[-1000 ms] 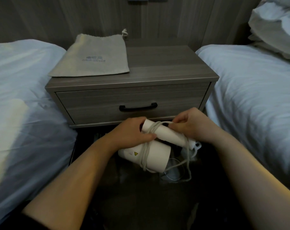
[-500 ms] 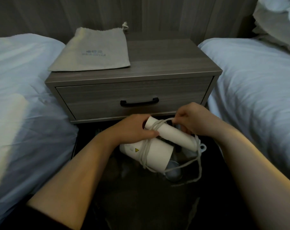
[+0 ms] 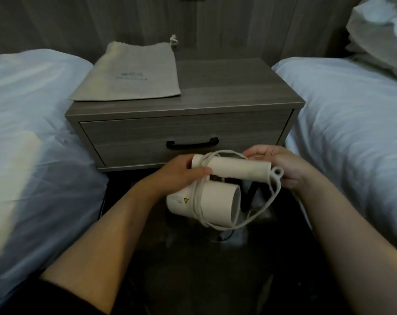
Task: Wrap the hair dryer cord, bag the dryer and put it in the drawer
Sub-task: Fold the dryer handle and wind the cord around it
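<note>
I hold a white folded hair dryer (image 3: pixel 215 202) in front of the nightstand's closed drawer (image 3: pixel 147 142). My left hand (image 3: pixel 177 176) grips the hinge end where barrel and handle meet. The white cord (image 3: pixel 196 201) is looped several times around the barrel near that hand. My right hand (image 3: pixel 281 164) pinches the cord above the far end of the handle, and a slack loop hangs below the barrel. A beige drawstring bag (image 3: pixel 133 73) lies flat on the left of the nightstand top.
The grey wooden nightstand (image 3: pixel 238 87) stands between two white beds, one on the left (image 3: pixel 33 133) and one on the right (image 3: pixel 352 121). The drawer has a black handle (image 3: pixel 192 142). The floor below is dark, with dark cables under the dryer.
My right hand has carried the cord rightward along the handle to its far end. The dryer has tilted so the handle lies level. The hanging loop has shifted.
</note>
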